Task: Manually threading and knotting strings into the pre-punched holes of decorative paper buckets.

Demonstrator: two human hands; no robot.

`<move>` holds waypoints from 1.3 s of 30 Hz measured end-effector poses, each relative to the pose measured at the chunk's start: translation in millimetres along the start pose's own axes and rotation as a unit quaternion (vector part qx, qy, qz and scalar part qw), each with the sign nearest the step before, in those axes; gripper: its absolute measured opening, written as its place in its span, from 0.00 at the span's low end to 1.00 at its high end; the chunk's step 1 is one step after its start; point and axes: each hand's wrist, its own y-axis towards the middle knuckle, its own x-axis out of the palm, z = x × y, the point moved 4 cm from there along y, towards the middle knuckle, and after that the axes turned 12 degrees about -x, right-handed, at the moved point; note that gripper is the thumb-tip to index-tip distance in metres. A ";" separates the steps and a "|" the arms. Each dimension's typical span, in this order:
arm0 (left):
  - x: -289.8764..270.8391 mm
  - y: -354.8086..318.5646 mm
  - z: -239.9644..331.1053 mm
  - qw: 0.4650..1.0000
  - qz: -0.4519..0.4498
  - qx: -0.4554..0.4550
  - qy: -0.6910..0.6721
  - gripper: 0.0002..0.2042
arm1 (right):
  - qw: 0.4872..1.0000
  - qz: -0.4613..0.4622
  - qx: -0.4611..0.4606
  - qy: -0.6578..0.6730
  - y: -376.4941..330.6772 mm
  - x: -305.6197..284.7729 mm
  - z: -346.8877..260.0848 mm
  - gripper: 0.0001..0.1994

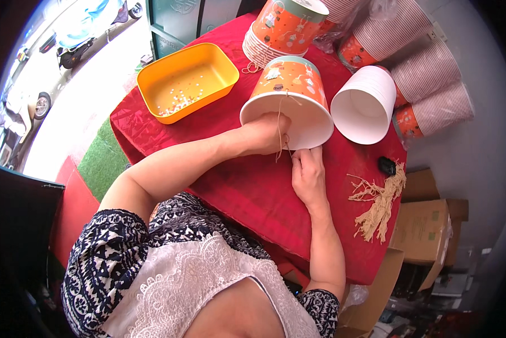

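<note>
red tablecloth point(253, 186); left hand point(267, 132) hidden inside paper bucket point(289, 98), grip unclear; right hand point(307, 172) pinches string point(279, 121).

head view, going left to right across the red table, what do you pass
yellow plastic tray of beads → orange paper bucket lying on its side → white-lined paper bucket with its mouth showing → bundle of beige twine strands

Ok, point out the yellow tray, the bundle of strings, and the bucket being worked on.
yellow tray point(222, 61): head view, right rim.
bundle of strings point(381, 203): head view, middle of the bundle.
orange paper bucket point(289, 84): head view, printed outer wall.
</note>
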 end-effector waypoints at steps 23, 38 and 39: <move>8.9 1.6 7.5 0.936 -0.133 -0.175 -0.274 0.09 | 0.998 -0.042 0.029 -0.026 0.1 1.6 7.9 0.12; 11.5 1.8 5.3 0.973 -0.011 -0.114 -0.202 0.09 | 0.988 0.094 0.100 0.073 -3.7 11.7 -6.7 0.07; 12.1 1.6 6.8 0.963 -0.047 -0.154 -0.217 0.09 | 0.985 0.104 0.073 0.117 -5.1 10.5 -2.7 0.06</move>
